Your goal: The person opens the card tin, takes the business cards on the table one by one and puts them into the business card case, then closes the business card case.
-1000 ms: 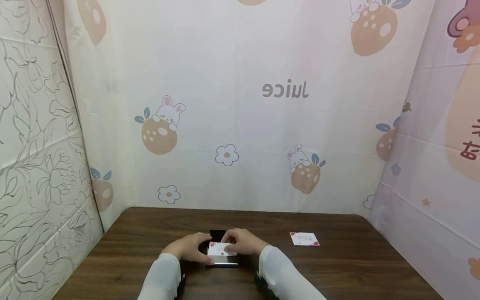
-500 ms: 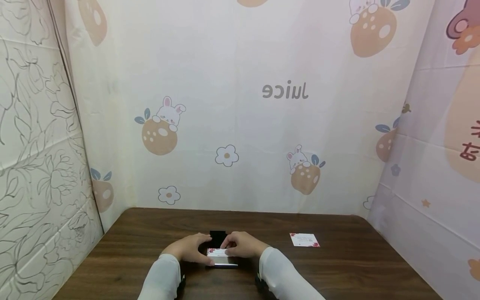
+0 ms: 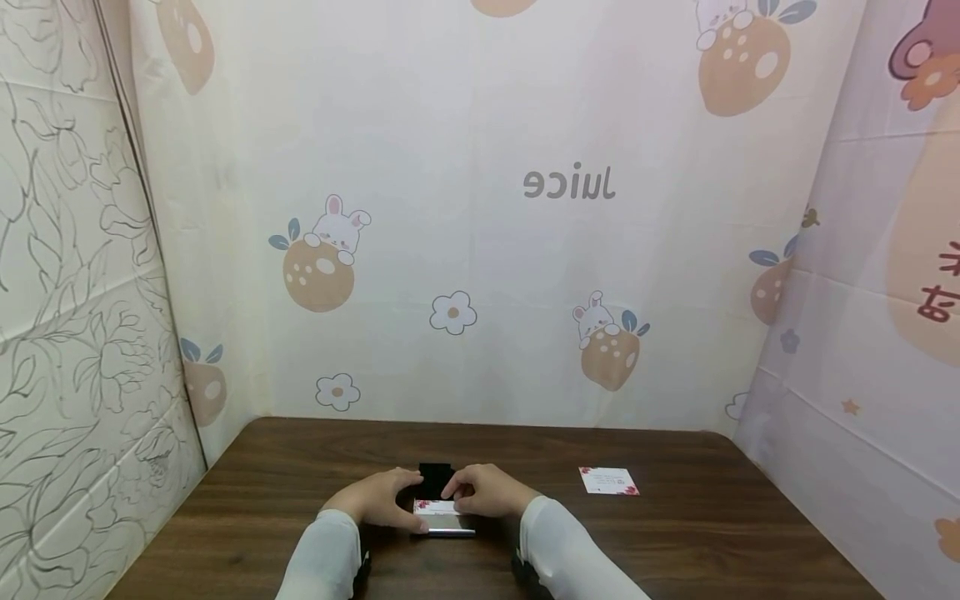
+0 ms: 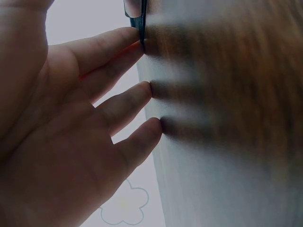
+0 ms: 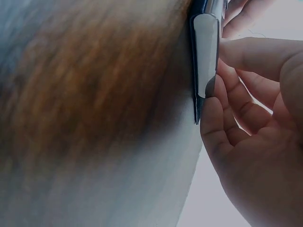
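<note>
A flat silver card case (image 3: 447, 524) lies on the table, its black flap (image 3: 434, 481) folded back on the far side. A white card with red flowers (image 3: 431, 505) shows in the case's opening. My left hand (image 3: 378, 498) holds the case's left side, thumb at the near corner and fingers toward the flap. In the left wrist view, some of its fingertips (image 4: 156, 124) touch the table. My right hand (image 3: 491, 490) has thumb and forefinger at the card's right part, covering some of it. The right wrist view shows the case's end (image 5: 206, 52) beside curled fingers.
Another white card with red flowers (image 3: 608, 481) lies on the brown wooden table (image 3: 675, 533), to the right of both hands. A printed curtain (image 3: 480, 250) hangs behind the table, with more fabric at both sides.
The right hand has pushed the card toward me, deeper into the case, so less of it shows. More of the black flap is visible. The left hand stays in place.
</note>
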`<state>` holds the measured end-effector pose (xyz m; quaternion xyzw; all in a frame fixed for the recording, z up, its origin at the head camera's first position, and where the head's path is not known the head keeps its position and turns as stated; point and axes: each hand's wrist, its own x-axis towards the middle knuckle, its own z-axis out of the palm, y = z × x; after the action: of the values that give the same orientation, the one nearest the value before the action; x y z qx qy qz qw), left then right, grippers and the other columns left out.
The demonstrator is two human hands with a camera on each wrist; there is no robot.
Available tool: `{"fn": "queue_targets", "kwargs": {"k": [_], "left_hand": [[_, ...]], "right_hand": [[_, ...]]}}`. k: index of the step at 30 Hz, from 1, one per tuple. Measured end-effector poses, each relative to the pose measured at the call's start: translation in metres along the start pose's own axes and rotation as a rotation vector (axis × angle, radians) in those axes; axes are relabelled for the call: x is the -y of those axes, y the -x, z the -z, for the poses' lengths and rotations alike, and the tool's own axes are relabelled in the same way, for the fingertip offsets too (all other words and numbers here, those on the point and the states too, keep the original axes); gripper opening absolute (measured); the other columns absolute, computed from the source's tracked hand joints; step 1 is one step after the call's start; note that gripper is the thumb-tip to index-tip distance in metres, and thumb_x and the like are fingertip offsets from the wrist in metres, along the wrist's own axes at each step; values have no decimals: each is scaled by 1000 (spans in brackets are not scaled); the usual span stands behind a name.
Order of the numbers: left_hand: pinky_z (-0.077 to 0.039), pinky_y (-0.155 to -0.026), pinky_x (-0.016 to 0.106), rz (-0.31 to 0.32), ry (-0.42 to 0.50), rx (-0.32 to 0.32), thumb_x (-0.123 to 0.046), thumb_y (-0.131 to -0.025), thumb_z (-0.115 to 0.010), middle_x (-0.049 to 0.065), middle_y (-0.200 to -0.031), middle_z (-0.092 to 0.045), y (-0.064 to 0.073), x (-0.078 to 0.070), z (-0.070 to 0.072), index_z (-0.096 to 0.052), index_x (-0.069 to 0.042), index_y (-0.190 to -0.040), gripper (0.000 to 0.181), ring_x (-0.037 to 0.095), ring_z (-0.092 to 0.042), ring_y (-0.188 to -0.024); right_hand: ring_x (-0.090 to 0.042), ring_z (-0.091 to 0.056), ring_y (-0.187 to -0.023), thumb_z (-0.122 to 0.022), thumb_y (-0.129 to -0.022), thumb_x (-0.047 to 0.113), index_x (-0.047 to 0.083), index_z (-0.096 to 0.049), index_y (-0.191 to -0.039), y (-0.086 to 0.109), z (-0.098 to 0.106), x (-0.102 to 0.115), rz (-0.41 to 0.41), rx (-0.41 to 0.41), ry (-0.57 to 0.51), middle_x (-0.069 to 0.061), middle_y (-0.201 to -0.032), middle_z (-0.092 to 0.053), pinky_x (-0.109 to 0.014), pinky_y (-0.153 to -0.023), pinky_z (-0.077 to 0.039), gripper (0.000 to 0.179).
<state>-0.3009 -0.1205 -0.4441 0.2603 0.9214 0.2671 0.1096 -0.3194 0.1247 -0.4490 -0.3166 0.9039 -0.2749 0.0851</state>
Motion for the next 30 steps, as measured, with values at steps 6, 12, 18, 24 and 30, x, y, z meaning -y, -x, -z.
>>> {"fn": "queue_targets", "kwargs": {"k": [6, 12, 18, 24, 30], "left_hand": [[-36, -107, 61, 10, 1, 11, -46, -79, -83, 20, -148, -47, -2, 1, -1, -53, -5, -144, 83, 41, -42, -137], [-36, -106, 63, 11, 1, 4, -46, -78, -84, 19, -148, -47, -2, 3, -1, -54, -5, -142, 82, 42, -41, -138], [-37, -106, 63, 18, -3, -1, -46, -78, -84, 19, -148, -47, -1, 3, 0, -54, -6, -142, 82, 42, -42, -136], [-37, -106, 62, 7, 2, 0, -45, -78, -84, 19, -149, -46, 0, 2, 0, -54, -6, -143, 82, 42, -42, -137], [-37, -106, 62, -7, -4, 1, -43, -79, -84, 19, -148, -47, 0, 3, 0, -54, -5, -143, 80, 43, -41, -137]], "right_hand": [[-2, -54, -75, -70, -88, 3, 13, -74, -105, 1, 0, -3, 14, -15, -28, 12, -84, -61, -21, -71, -49, 20], [-4, -56, -80, -68, -92, 7, 10, -71, -110, 7, 5, -8, 31, -56, -53, 11, -90, -63, -24, -74, -50, 19], [-6, -57, -82, -67, -95, 12, 11, -71, -110, 17, 15, -20, 22, -77, -35, 11, -93, -64, -26, -74, -50, 15], [-6, -57, -85, -67, -96, 14, 14, -71, -109, 28, 25, -35, 0, -98, -20, 11, -97, -65, -27, -77, -51, 14], [-9, -58, -87, -67, -96, 12, 12, -70, -110, 41, 36, -47, -4, -123, 19, 8, -98, -65, -32, -78, -51, 14]]}}
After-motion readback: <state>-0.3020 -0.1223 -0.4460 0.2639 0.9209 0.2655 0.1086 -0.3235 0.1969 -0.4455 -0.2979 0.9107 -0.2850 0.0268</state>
